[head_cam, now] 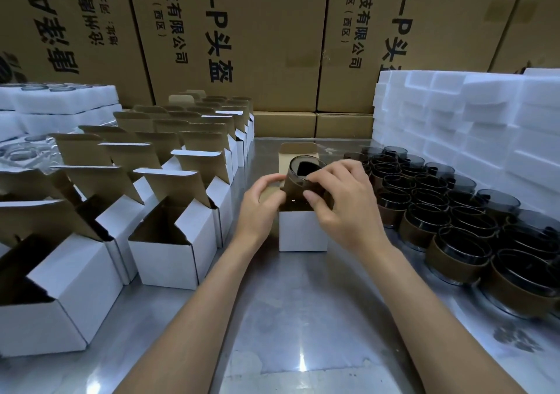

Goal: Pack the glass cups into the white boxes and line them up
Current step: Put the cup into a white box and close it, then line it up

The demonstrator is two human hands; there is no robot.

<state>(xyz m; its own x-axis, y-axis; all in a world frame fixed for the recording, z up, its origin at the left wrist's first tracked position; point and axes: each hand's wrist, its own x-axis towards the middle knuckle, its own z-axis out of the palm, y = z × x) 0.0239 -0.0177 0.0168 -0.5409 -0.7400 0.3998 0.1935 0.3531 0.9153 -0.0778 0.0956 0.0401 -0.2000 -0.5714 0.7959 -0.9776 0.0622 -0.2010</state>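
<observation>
Now we hold a cup (pixel 304 175) with both hands over an open white box (pixel 302 230) that stands near the middle of the bench (pixel 303 318). The cup is tilted, with its lower part already inside the box. Our left hand (pixel 259 202) has its fingers curled on the left side of the cup and the box flap; our right hand (pixel 339 199) pinches the rim and the brown sleeve of the cup.

Along the left edge of the bench stand rows of boxes (pixel 169 242) with flaps up. Along the right edge stand many cups (pixel 454 242), close together, each with a brown sleeve. Behind them is a pile of white foam (pixel 469 127). More foam (pixel 60 105) lies at the far left corner.

At the far edge stand big cartons (pixel 272 45). We can read "科技有限公司", "(西区)" and "头盔" on them.
</observation>
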